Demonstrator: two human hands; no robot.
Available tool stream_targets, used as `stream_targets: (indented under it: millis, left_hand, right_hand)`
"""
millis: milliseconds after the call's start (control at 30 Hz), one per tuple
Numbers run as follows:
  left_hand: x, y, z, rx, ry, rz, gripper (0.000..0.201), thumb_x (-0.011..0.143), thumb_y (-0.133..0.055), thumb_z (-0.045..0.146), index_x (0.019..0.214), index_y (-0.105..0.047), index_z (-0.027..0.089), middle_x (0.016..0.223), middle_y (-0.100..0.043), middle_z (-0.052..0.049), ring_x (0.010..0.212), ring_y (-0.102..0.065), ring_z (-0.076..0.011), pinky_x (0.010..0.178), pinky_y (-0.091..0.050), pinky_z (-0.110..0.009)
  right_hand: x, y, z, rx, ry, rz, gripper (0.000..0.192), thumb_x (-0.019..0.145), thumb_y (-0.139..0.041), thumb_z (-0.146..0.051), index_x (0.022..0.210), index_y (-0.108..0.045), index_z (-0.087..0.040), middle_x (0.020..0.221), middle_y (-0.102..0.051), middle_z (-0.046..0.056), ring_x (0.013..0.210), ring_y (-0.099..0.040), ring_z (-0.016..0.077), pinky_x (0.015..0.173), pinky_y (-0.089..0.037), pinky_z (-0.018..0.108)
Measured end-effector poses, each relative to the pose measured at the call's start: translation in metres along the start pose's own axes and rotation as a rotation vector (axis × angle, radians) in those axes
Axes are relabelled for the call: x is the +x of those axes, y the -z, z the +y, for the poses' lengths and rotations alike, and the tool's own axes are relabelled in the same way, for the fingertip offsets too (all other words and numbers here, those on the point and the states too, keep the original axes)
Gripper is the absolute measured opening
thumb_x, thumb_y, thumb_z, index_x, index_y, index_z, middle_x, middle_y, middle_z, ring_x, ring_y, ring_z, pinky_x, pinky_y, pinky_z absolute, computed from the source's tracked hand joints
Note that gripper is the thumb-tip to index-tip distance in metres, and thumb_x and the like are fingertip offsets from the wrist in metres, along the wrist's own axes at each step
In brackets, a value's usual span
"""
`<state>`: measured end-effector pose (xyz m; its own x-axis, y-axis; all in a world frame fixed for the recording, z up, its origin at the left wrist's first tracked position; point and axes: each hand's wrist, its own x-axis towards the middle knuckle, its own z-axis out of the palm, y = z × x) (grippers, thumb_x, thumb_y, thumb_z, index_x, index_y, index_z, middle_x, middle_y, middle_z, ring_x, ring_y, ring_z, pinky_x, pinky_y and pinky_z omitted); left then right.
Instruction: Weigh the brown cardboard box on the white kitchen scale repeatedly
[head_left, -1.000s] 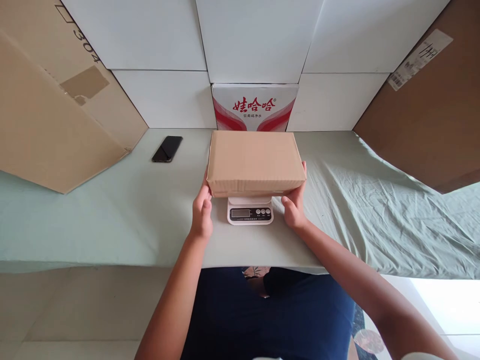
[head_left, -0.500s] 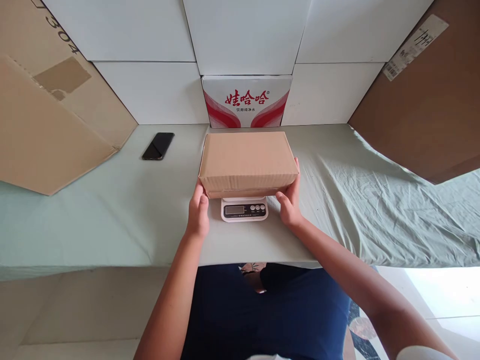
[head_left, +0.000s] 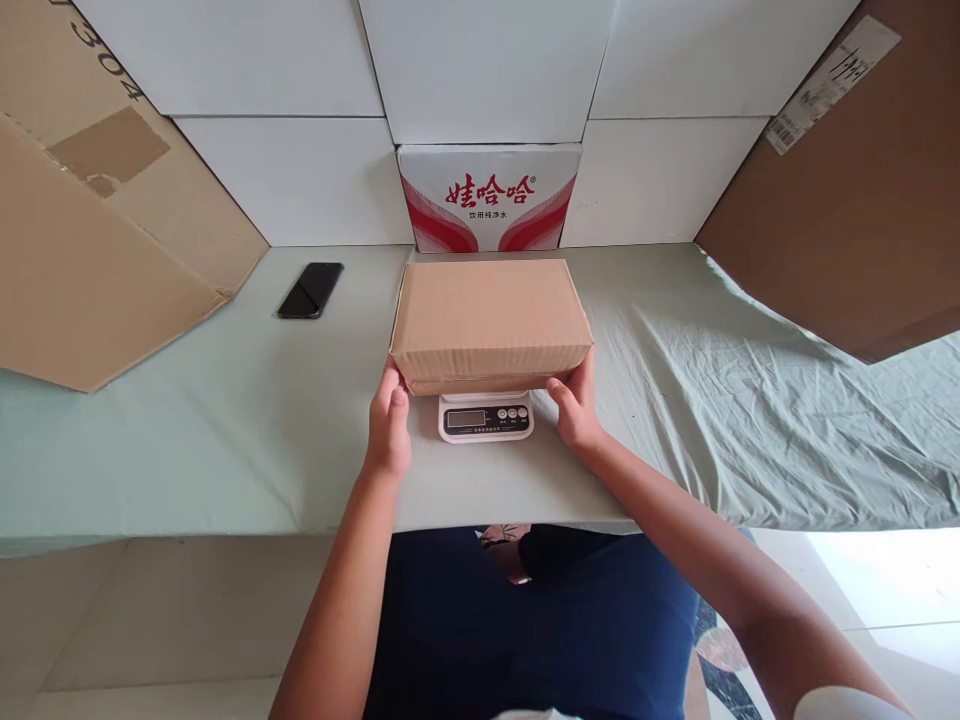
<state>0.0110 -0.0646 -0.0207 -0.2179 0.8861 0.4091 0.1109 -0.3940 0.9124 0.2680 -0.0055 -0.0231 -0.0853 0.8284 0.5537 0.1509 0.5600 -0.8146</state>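
Note:
A plain brown cardboard box (head_left: 491, 308) sits over a small white digital scale (head_left: 486, 417), covering the scale's platform. Only the front panel of the scale shows, with a grey display and several round buttons; I can make out no digits on it. My left hand (head_left: 389, 424) grips the box at its front left corner, thumb in front. At the front right corner my right hand (head_left: 576, 408) grips it likewise, its other fingers mostly hidden along the side. Whether the box rests fully on the platform I cannot tell.
A black smartphone (head_left: 310, 291) lies on the green cloth (head_left: 187, 440) to the left. Behind the brown box stands a white and red carton (head_left: 489, 200) against white panels. Large cardboard sheets or boxes (head_left: 135, 260) flank the left, and another brown cardboard piece (head_left: 847, 210) the right.
The whole view has shifted slightly. Both hands keep their hold at the box's front corners, and the box stays over the scale.

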Motion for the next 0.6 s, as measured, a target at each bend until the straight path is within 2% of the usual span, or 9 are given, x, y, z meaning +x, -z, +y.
stream_targets:
  millis: [467, 533, 600]
  left_hand:
    - [-0.0028, 0.0002, 0.0017, 0.017, 0.011, 0.022, 0.079, 0.094, -0.042, 0.079, 0.149, -0.057, 0.024, 0.147, -0.066, -0.014, 0.148, -0.054, -0.0348, 0.119, -0.047, -0.046]
    - [-0.0021, 0.0001, 0.0030, 0.011, 0.015, 0.019, 0.080, 0.094, -0.043, 0.079, 0.151, -0.055, 0.025, 0.153, -0.063, -0.013, 0.150, -0.051, -0.0345, 0.121, -0.045, -0.046]
    - [-0.0009, 0.0009, 0.0045, -0.014, -0.009, 0.032, 0.082, 0.093, -0.046, 0.079, 0.155, -0.052, 0.027, 0.163, -0.053, -0.011, 0.156, -0.044, -0.0336, 0.126, -0.040, -0.046]
  right_hand:
    - [0.0010, -0.0017, 0.0036, 0.056, -0.001, -0.007, 0.085, 0.089, -0.056, -0.072, 0.163, -0.022, -0.047, 0.171, -0.030, 0.000, 0.154, -0.033, 0.0381, 0.128, -0.028, 0.073]
    - [0.0012, -0.0013, 0.0045, 0.034, 0.006, -0.009, 0.086, 0.089, -0.054, -0.074, 0.164, -0.021, -0.046, 0.171, -0.030, 0.001, 0.155, -0.033, 0.0377, 0.128, -0.030, 0.072]
    - [0.0018, 0.0003, 0.0058, 0.028, 0.015, 0.007, 0.087, 0.090, -0.052, -0.073, 0.164, -0.018, -0.045, 0.170, -0.032, 0.002, 0.156, -0.033, 0.0377, 0.127, -0.031, 0.071]
